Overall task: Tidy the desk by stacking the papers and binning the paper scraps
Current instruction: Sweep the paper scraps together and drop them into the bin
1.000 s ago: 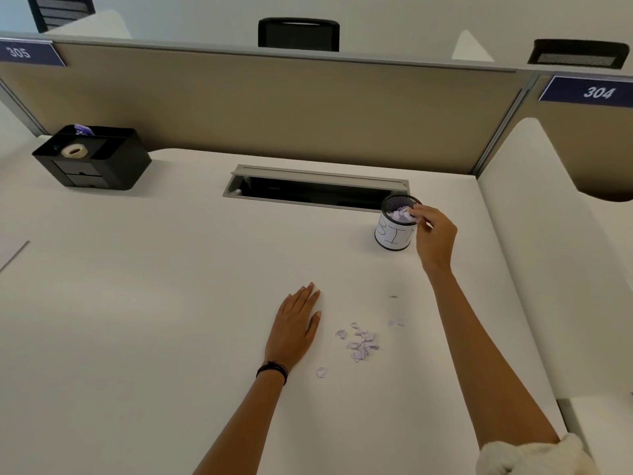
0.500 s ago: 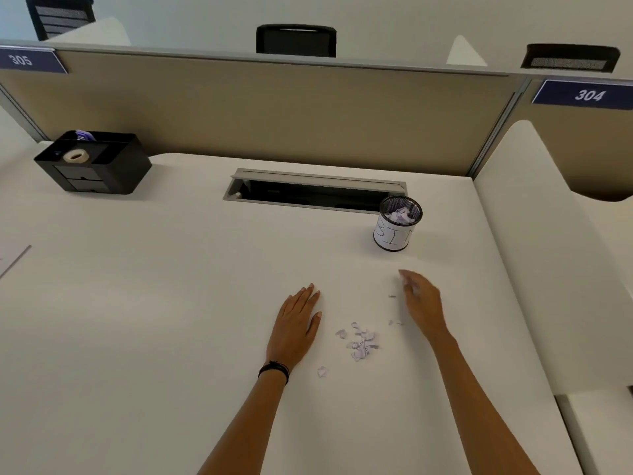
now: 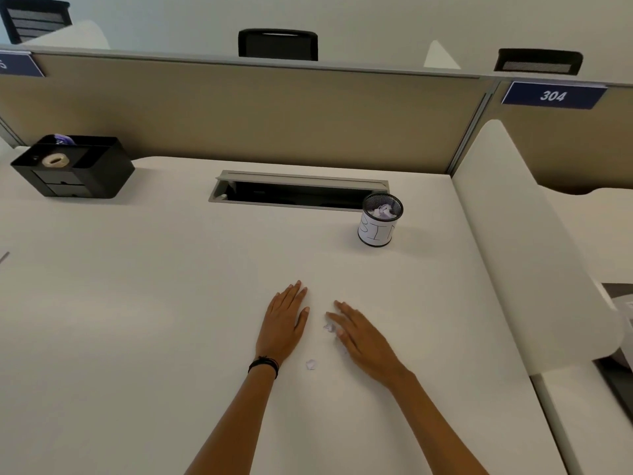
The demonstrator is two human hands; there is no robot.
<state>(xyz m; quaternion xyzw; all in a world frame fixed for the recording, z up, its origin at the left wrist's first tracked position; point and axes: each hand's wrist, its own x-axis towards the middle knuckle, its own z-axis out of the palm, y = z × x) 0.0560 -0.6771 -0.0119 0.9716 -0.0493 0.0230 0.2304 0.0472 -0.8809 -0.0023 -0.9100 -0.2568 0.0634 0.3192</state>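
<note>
White bench (image 3: pixel 137 303) fills the view, with a tan partition (image 3: pixel 274 114) along its far edge and a blue sign (image 3: pixel 553 96) reading 304 up at 1 o'clock. Down the middle, both hands are on the surface. The left hand (image 3: pixel 284 323) lies flat, palm down, fingers straight and together, with a black band (image 3: pixel 263 365) on its wrist. The right hand (image 3: pixel 363 337) sits just beside it at 3 o'clock, fingers straight and laid low over the pale lilac paper scraps (image 3: pixel 329 326). It's slightly blurred, and only a few bits peek out by the fingertips. One loose scrap (image 3: pixel 310 364) lies alone between the two wrists, touching neither.

At 2 o'clock from the hands, well apart, stands the bin (image 3: pixel 376 228), a small black mesh cup with a white hand-lettered label. Crumpled scraps show inside its rim. Just behind it runs the grey cable slot (image 3: pixel 298 192), lid up. Far off at 10 o'clock sits a black organiser (image 3: pixel 78 169) holding a tape roll (image 3: pixel 54 161). A white curved divider (image 3: pixel 534 269) walls the right edge. There's open bench between the hands and the bin, and wide bare surface out to 9 o'clock.
</note>
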